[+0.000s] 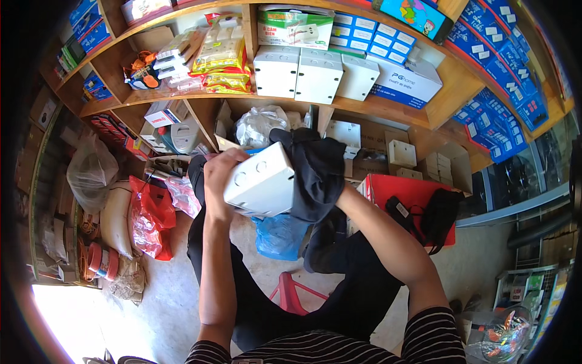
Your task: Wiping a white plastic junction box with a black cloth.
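Observation:
My left hand (pixel 223 175) grips a white plastic electrical box (pixel 266 186) by its left side, above my lap. The box is tilted, and round knockouts show on one face. Small dark corner slots are visible along its edges. A black cloth (pixel 316 175) drapes over my right hand and lies against the box's right side. Only the right wrist (pixel 348 198) comes out from under the cloth, so those fingers are hidden. Below the box, a blue plastic bag (pixel 280 236) rests on the floor between my legs.
Wooden shelves (pixel 182 100) ahead hold similar white boxes (pixel 275 73) and packaged goods. A phone (pixel 413 17) with a lit screen stands up there. To the right, a red box (pixel 379 186) carries black straps. A red stool (pixel 291 293) is under me; a red bag (pixel 150 223) lies left.

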Tool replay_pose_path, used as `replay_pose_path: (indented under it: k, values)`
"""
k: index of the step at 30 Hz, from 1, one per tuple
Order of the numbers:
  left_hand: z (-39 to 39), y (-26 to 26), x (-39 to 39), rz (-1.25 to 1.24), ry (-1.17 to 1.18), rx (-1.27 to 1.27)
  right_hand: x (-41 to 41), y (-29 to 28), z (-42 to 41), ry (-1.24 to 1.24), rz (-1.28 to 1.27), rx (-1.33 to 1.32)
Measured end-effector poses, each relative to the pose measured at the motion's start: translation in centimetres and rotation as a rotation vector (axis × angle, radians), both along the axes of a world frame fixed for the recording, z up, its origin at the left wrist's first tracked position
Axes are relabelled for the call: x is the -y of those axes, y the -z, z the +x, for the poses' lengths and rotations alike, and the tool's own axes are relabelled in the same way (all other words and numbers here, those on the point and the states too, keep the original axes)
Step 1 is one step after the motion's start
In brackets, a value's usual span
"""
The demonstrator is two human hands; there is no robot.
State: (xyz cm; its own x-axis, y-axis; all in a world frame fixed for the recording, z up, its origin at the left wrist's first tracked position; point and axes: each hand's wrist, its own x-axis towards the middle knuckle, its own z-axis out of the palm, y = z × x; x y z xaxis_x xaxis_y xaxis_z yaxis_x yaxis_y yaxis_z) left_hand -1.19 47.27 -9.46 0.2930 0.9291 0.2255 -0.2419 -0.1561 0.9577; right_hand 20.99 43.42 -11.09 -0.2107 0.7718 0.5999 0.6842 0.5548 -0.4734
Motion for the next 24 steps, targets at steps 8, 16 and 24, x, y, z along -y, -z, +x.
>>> replay_pose_path:
  k: [8, 16, 24]
  values:
    - [4.8, 0.6, 3.4, -0.049, -0.299, -0.299, 1.5, -6.7, -2.4, 0.093, -0.058, 0.278]
    - [5.1, 0.0, 4.1, 0.436, -0.469, -0.115, -0.5, -3.2, -0.1, 0.189, 0.191, 0.425]
    - [5.2, 4.4, 3.0, 0.658, -0.481, -0.402, 0.1, -3.7, -4.1, 0.145, 0.138, 0.311]
